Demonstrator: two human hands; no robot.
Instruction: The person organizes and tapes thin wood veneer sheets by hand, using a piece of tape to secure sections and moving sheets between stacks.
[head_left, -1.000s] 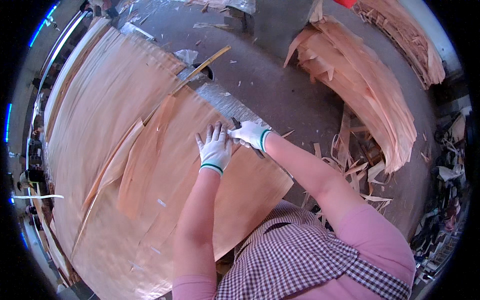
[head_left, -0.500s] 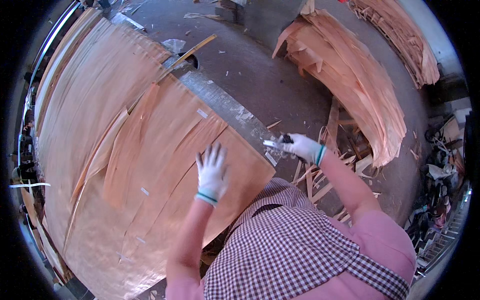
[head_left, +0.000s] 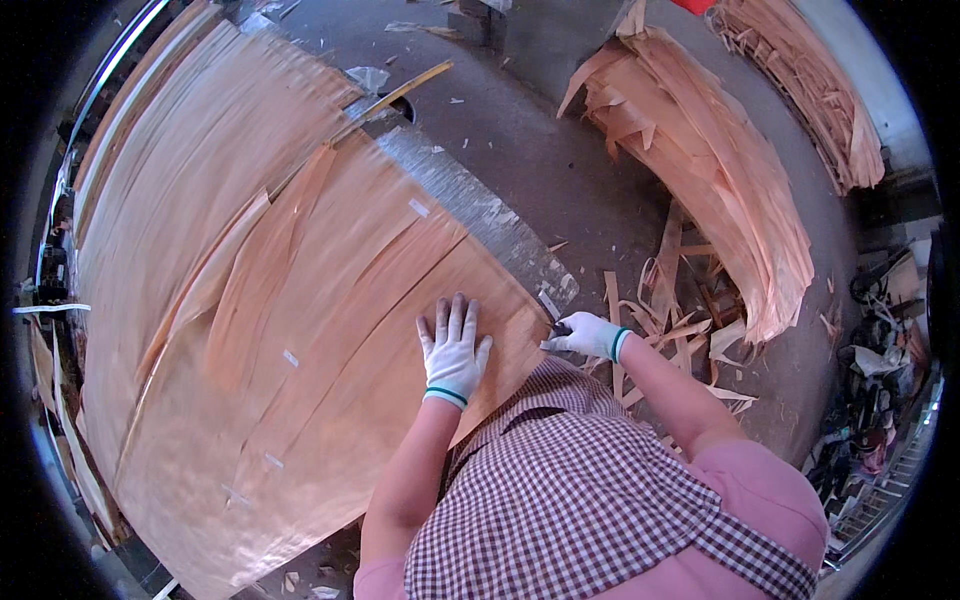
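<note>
Left hand (head_left: pixel 455 352): gloved in white with a green cuff band, laid on the tan veneer sheet (head_left: pixel 500 290). Palm down, fingers spread and pointing away from the body, with a hold on nothing. The veneer lies directly beneath it and reaches well past it on the left and far sides; the sheet's near right corner is just to its right.

Right hand (head_left: pixel 588 336): same kind of glove, at that corner. Fingers closed round a small dark tool (head_left: pixel 562 329), mostly hidden by the glove. The sheet's edge is just left of the fingertips; cannot tell whether they touch it.

Long dark split in the veneer runs slantwise, left of the left hand. White tape pieces lie on the sheet: one (head_left: pixel 418 208) near its far right edge, another (head_left: pixel 290 358) well left of the left hand. A further white strip (head_left: pixel 549 304) sits just beyond the right hand.

Grey counter (head_left: pixel 470 185) shows along the sheet's right edge. Narrow yellowish wood strip (head_left: pixel 410 90) juts out over that edge, far from both hands.

Right, beyond the counter: curved veneer stack (head_left: pixel 720 170), wood scraps (head_left: pixel 690 345) scattered on the dark floor (head_left: pixel 540 120) beside it.
</note>
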